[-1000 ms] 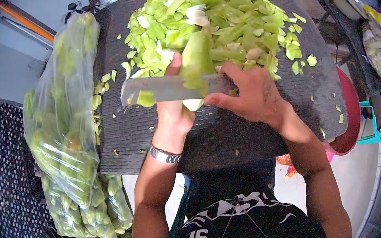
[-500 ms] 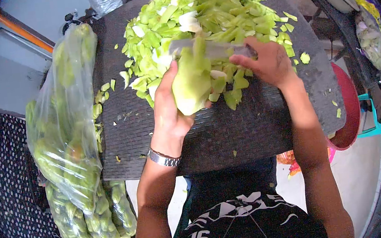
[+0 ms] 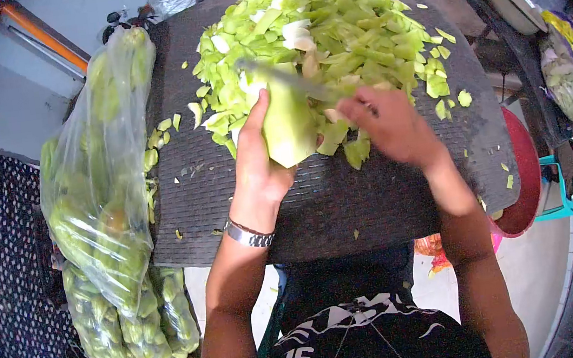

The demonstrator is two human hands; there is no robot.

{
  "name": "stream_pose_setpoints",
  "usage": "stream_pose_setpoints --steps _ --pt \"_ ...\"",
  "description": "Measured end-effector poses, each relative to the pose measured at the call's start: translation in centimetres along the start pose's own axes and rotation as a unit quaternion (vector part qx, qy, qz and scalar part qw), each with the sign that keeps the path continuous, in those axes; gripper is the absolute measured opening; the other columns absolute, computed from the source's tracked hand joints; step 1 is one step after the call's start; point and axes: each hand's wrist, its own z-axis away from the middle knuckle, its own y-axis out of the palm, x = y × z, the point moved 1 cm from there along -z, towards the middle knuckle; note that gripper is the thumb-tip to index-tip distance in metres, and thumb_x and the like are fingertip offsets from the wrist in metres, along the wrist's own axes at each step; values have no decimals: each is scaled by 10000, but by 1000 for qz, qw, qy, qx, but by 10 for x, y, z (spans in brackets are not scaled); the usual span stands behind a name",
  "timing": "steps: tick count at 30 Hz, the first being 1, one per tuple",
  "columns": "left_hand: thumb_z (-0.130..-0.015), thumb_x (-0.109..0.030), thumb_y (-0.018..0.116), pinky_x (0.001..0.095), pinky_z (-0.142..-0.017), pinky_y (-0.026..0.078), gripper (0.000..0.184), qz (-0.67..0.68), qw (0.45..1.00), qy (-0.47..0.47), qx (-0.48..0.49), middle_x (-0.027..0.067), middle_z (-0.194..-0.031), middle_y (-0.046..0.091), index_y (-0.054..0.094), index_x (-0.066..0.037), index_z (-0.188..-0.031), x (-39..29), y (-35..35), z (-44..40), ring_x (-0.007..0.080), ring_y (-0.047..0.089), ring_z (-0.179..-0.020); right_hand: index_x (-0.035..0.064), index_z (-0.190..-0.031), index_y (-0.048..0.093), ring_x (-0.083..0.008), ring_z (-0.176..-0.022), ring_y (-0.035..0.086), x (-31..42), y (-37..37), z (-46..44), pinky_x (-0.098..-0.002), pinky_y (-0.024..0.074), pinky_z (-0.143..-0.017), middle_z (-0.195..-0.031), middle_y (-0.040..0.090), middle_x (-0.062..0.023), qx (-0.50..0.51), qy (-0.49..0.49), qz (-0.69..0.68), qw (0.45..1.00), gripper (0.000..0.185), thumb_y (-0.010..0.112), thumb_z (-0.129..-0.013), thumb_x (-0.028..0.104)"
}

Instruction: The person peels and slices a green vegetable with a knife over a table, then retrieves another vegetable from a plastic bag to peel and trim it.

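Observation:
In my left hand (image 3: 259, 157) is a large pale green vegetable (image 3: 289, 125), its surface cut into flat facets; I cannot tell its exact kind. The fingers wrap round its lower left side, the thumb along its edge. My right hand (image 3: 393, 124) is closed on the handle of a knife (image 3: 289, 79). Motion blurs the blade, which crosses over the vegetable's top end. Just beyond both hands, a broad heap of green and whitish shavings (image 3: 362, 36) lies on the dark ribbed table (image 3: 346, 207). My right fingers hide most of the knife handle.
A clear plastic bag of long green vegetables (image 3: 104, 221) leans at the table's left edge, with more filled bags (image 3: 130, 324) below. A red tub (image 3: 523, 180) and a turquoise stool (image 3: 564, 197) stand at right. Loose scraps (image 3: 164, 126) dot the table.
The blade has swung from nearly level to slanting down toward my right hand, which has moved slightly left and down. The vegetable stays in my left hand, and its top looks flatter.

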Motion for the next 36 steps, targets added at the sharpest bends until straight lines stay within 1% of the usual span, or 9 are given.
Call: stream_pose_setpoints --steps 10,17,21,23,24,27,28,31,36 --pt "-1001 -429 591 418 -821 606 517 6 998 -28 60 138 -1159 691 571 -45 -1347 7 3 -2 266 706 -994 35 -1036 650 -410 -778 697 21 -1 7 -472 521 -653 -766 666 -215 24 -61 114 991 600 721 -837 596" --pt "-1033 -478 479 415 -613 625 532 -8 990 -99 98 165 -1045 702 572 -29 -1304 -2 5 2 292 722 -770 60 -1030 649 -325 -599 622 -54 -35 -11 -409 472 -546 -657 615 -137 -92 75 177 977 555 630 -918 603" --pt "-1014 -521 503 435 -628 600 554 28 994 -76 73 178 -1049 698 584 -58 -1306 -4 7 3 311 705 -802 22 -973 628 -217 -420 506 -84 -42 -15 -363 451 -451 -546 504 -13 -37 216 -266 939 794 445 -915 792" --pt "-1006 -533 518 426 -629 594 550 42 997 -55 38 167 -1031 697 600 -63 -1281 -3 12 5 306 701 -814 24 -1008 624 -108 -358 376 -73 -51 -11 -297 381 -404 -521 405 58 95 287 -605 737 817 405 -923 807" --pt "-1002 -539 524 425 -632 593 551 42 997 -58 42 162 -1026 696 603 -68 -1276 -3 11 4 303 698 -819 28 -1039 604 -40 -342 273 -70 -42 -14 -266 307 -374 -513 335 91 124 206 -713 659 817 379 -932 806" --pt "-993 -550 542 423 -657 589 546 40 997 -52 37 147 -1007 693 610 -80 -1260 -4 4 -1 293 693 -830 20 -1026 600 -48 -317 290 -38 -26 -10 -252 274 -326 -507 358 79 70 288 -676 675 778 334 -983 750" --pt "-991 -549 547 425 -673 589 539 34 998 -42 24 143 -1000 691 611 -83 -1256 -4 3 -2 290 691 -832 31 -1047 600 -46 -335 292 -27 -21 -10 -248 280 -338 -520 364 72 53 321 -582 745 775 336 -979 757" --pt "-989 -549 554 434 -727 588 524 9 1000 14 -22 135 -984 686 613 -98 -1250 -2 13 0 282 690 -836 48 -1063 598 -45 -358 302 -5 -15 -3 -240 298 -359 -532 368 59 124 301 -482 813 756 349 -976 757" --pt "-976 -451 628 449 -763 594 438 17 998 64 -8 131 -972 698 600 -90 -1223 -4 11 -2 261 704 -849 72 -1100 563 -59 -394 365 17 3 4 -245 340 -376 -592 446 25 211 277 -452 821 618 432 -1007 668"
